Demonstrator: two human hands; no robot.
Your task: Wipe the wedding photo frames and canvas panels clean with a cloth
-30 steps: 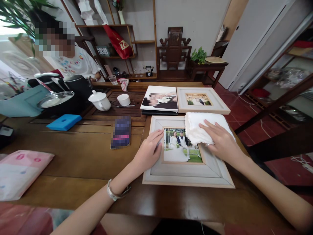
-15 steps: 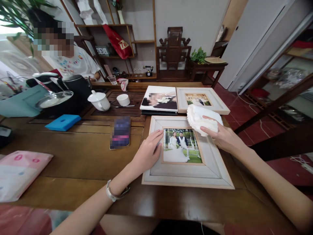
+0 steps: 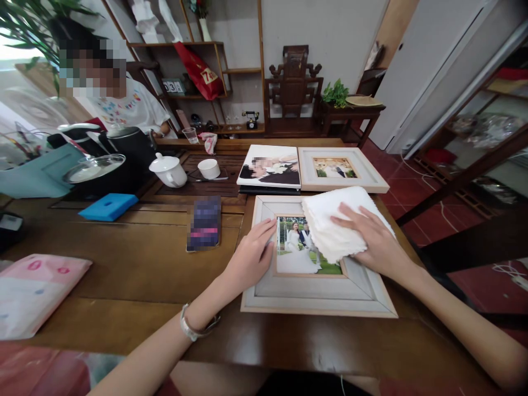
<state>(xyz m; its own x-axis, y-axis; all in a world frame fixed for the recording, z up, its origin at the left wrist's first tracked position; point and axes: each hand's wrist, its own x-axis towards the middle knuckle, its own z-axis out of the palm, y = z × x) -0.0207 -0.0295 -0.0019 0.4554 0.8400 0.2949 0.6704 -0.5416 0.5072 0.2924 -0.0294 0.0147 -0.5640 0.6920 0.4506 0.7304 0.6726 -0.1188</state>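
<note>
From my seat at the feed, I have the white-bordered picture frame [image 3: 305, 286] lying face up near the front edge of the wooden bench [image 3: 136, 264], right of centre in the head view. My left hand [image 3: 249, 256] rests on the frame's left border, fingertips by the inner edge of the photo [image 3: 295, 256]; that grip is loose, fingers extended side by side and thumb held apart, pinching nothing I can see. My right hand [image 3: 377, 239] lies palm down on a folded white cloth [image 3: 324, 236], its grip spread flat with the fingers fanned across the fabric. The cloth covers the photo's upper right corner and part of the right border. Just beyond the frame I see a second framed picture [image 3: 373, 171] and, touching its left side, a photo panel [image 3: 270, 165]. To the left sit a phone [image 3: 204, 223], a blue block [image 3: 109, 207] and a pink-and-white packet [image 3: 41, 291]. A person in a white shirt [image 3: 127, 104] is at the far left side.
</note>
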